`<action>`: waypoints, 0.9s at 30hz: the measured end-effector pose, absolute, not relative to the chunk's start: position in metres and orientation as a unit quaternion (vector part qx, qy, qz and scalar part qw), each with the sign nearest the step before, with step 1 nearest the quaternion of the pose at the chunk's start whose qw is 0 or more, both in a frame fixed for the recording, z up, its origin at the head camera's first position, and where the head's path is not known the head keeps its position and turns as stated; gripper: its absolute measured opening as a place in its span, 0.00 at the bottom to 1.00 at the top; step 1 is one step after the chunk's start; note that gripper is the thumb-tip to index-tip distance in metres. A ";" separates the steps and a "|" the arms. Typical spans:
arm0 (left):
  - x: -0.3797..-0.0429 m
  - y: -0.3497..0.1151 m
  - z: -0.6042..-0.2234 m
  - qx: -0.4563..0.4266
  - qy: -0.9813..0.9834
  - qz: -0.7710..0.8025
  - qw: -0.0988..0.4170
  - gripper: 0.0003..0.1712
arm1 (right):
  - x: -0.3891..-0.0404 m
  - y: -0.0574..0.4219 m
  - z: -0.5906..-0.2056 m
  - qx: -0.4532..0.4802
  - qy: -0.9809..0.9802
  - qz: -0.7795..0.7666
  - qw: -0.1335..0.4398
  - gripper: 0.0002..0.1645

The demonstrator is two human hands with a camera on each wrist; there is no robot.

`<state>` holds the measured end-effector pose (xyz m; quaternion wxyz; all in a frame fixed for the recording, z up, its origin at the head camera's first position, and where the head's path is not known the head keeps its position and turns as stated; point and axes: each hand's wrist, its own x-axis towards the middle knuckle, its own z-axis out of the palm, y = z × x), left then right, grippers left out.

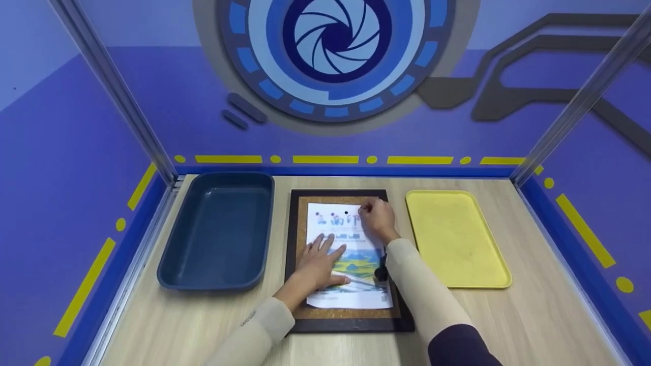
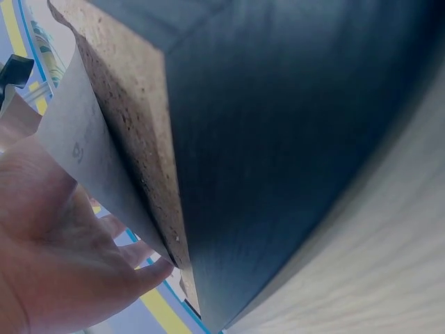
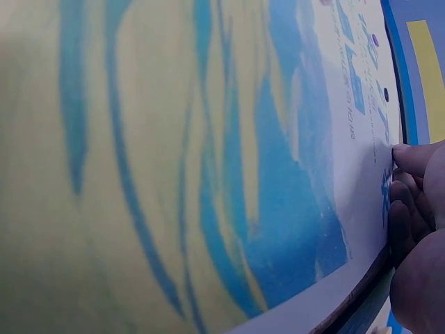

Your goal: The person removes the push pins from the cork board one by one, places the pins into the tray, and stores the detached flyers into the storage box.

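Observation:
A printed paper sheet (image 1: pixel 351 300) with large blue characters and a landscape picture lies on a cork board (image 1: pixel 301 218) in a dark frame (image 1: pixel 351 326). My left hand (image 1: pixel 315 267) rests on the sheet with fingers spread, pressing it near its left side. At the upper right corner, my right hand (image 1: pixel 379 216) pinches a small dark pushpin (image 3: pixel 395 149) between thumb and forefinger, mostly hidden by the fingertips. Along the sheet's top sit a black pushpin (image 1: pixel 346 212) and two reddish ones. The sheet's lower left edge lifts off the cork in the left wrist view.
A deep dark blue tray (image 1: pixel 218 282) stands left of the frame, and a shallow yellow tray (image 1: pixel 457 239) lies to its right. Blue-purple panels (image 1: pixel 127 101) enclose the wooden table (image 1: pixel 539 315) at the back and both sides.

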<state>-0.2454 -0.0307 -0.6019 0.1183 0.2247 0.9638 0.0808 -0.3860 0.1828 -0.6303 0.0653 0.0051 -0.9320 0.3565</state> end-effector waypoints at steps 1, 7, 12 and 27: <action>-0.245 -0.031 -0.602 0.225 0.964 0.081 0.117 0.53 | -0.386 0.183 -0.630 0.004 -0.931 0.358 0.064 0.03; -0.245 -0.032 -0.604 0.228 0.964 0.072 0.114 0.53 | -0.386 0.182 -0.632 0.013 -0.930 0.359 0.070 0.03; -0.245 -0.031 -0.605 0.227 0.965 0.067 0.112 0.53 | -0.387 0.183 -0.632 0.016 -0.930 0.360 0.067 0.04; -0.243 -0.031 -0.601 0.223 0.964 0.080 0.120 0.52 | -0.388 0.184 -0.629 0.017 -0.938 0.341 0.063 0.02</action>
